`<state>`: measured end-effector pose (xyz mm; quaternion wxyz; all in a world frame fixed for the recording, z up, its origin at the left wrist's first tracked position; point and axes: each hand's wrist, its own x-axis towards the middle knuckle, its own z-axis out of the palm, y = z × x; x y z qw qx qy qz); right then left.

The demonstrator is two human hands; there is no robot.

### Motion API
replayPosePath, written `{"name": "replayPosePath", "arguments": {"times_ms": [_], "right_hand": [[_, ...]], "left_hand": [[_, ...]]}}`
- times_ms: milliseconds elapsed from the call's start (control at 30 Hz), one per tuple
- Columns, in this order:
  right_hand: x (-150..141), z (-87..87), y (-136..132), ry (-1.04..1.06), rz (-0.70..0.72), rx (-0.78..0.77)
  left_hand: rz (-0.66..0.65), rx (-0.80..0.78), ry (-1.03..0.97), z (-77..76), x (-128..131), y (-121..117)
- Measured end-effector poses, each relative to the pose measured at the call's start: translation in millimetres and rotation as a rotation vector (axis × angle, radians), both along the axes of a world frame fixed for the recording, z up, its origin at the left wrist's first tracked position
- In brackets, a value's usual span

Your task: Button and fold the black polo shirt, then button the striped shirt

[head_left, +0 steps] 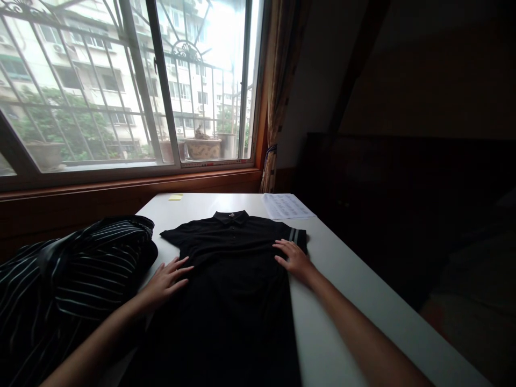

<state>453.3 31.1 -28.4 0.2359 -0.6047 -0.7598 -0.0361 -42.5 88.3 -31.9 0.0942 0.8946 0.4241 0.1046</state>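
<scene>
A black short-sleeved polo shirt [237, 290] lies spread out, front side up, its collar toward the window. Light stripes ring the cuff of its right-hand sleeve. My left hand [165, 279] rests at the shirt's left side edge, fingers spread, fingertips on the cloth. On the opposite side, my right hand [293, 258] lies just below the striped sleeve with its fingers apart, touching the fabric. Neither hand grips anything. The bottom hem runs out of view toward me.
The shirt lies on a white table [334, 322]. A heap of dark striped cloth [88, 269] sits at the left. Printed sheets of paper [288, 206] and a yellow sticky note [176, 197] are at the far end, below a window [201, 80] with a tied curtain [274, 118].
</scene>
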Motion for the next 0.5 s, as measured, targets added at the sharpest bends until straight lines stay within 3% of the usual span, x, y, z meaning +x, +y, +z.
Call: {"name": "replayPosePath", "arguments": {"times_ms": [100,233,333,500], "right_hand": [[-7.9,-0.1,-26.5,0.025,0.078,-0.06],[-16.8,-0.5,-52.6,0.045,0.101,-0.159],[-19.7,-0.3,-55.3,0.01,0.056,-0.197],[-17.5,-1.6,-32.5,-0.028,0.016,-0.25]], "left_hand": [[-0.057,0.008,0.004,3.9,3.2,-34.4],[-0.018,0.113,0.047,2.3,10.7,-65.3],[0.03,0.152,0.058,-0.6,16.1,-65.6],[0.066,0.151,0.076,-4.2,23.6,-39.6]]}}
